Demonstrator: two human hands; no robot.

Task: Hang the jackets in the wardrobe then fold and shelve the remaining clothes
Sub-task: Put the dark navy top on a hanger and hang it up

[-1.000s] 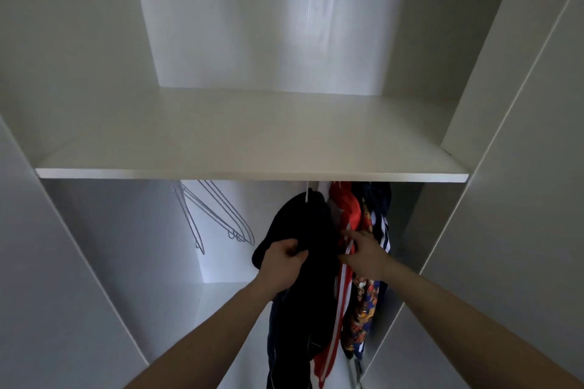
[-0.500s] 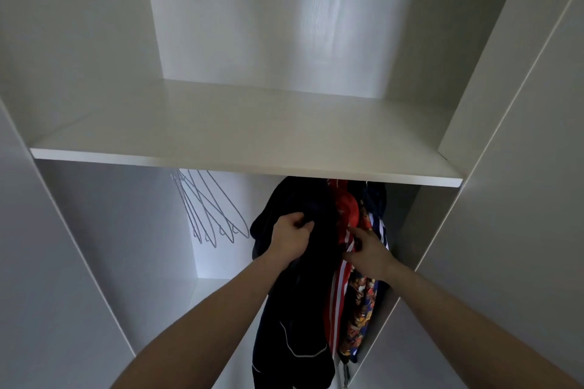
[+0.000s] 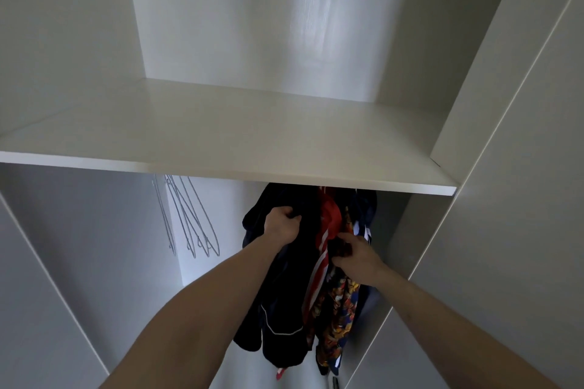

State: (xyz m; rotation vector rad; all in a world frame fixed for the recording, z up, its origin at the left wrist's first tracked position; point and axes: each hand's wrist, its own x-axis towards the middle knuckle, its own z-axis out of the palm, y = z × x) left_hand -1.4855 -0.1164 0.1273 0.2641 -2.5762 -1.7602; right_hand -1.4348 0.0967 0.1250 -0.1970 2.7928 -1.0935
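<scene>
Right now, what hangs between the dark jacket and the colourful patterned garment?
In the head view, a red jacket with white stripes hangs between the dark jacket and the patterned garment.

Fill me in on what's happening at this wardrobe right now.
A person is hanging jackets in a white wardrobe. The left hand grips the dark jacket near its top, under the shelf. The right hand pinches fabric among the clothes beside it, by the red jacket and the patterned garment. Spare wire hangers hang to the left. The rail itself is hidden by the shelf.
</scene>
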